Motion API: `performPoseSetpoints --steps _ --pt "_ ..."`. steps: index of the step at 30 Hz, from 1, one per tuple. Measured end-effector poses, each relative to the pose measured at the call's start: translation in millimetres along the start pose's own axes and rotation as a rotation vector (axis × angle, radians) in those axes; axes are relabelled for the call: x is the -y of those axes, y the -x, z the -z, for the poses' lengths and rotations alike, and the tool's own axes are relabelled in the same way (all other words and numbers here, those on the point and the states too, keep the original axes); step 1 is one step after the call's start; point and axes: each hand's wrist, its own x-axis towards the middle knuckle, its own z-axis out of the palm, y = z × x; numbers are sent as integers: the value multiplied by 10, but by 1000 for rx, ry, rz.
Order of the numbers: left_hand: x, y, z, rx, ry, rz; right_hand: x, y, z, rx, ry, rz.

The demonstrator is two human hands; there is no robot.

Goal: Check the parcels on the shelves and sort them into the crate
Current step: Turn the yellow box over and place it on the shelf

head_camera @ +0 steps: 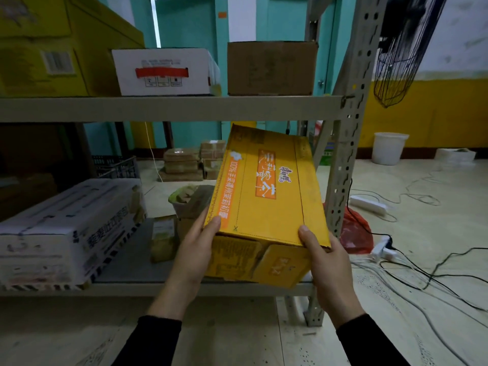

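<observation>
Hands: left hand and right hand grip the near corners of the orange carton, thumbs on top.
Orange carton: tilted, held over the lower shelf.
Upper shelf: white box, brown box.
Lower shelf: white strapped case.

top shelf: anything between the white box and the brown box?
No. Head view shows an open gap between the white box and brown box; only teal wall behind.

Both arms reach forward (dark sleeves to the wrists), left hand and right hand gripping, thumbs on top.
</observation>
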Motion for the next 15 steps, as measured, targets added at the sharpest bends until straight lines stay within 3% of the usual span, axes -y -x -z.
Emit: performPoseSetpoints --steps 6,15 --pt "-21 -12 9 -32 -3 -10 136 -14 -18 -22 3 44" --pt "-47 98 -38 59 -41 -17 157 26 153 -25 0 100"
